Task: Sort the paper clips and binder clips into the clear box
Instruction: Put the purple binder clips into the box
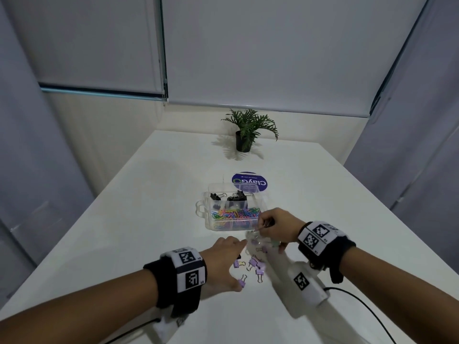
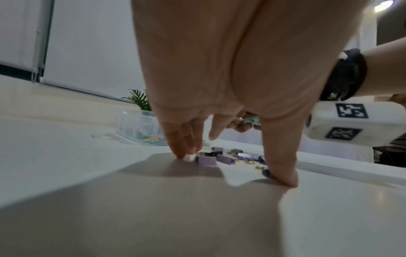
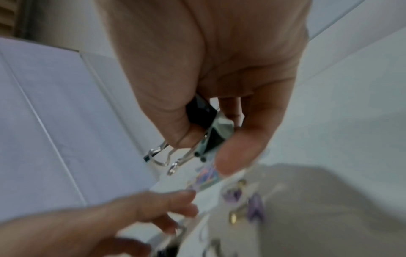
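Note:
The clear box (image 1: 202, 211) stands open mid-table, with colored paper clips (image 1: 236, 213) in its near compartments and black binder clips (image 1: 237, 196) at the back. Several purple binder clips (image 1: 255, 264) lie loose in front of it. My left hand (image 1: 241, 265) reaches down over them, fingertips (image 2: 186, 154) and thumb on the table either side of the purple binder clips (image 2: 206, 160). My right hand (image 1: 267, 227) hovers just right of the box's near corner. In the right wrist view, the right hand (image 3: 206, 147) pinches a black binder clip (image 3: 204, 120) with a pale green one beside it.
A potted plant (image 1: 244, 135) stands at the table's far end. A blue round label (image 1: 249, 182) lies behind the box. A black cable (image 1: 360, 301) trails from the right wrist camera across the near right of the table. The table's left edge runs close to my left forearm.

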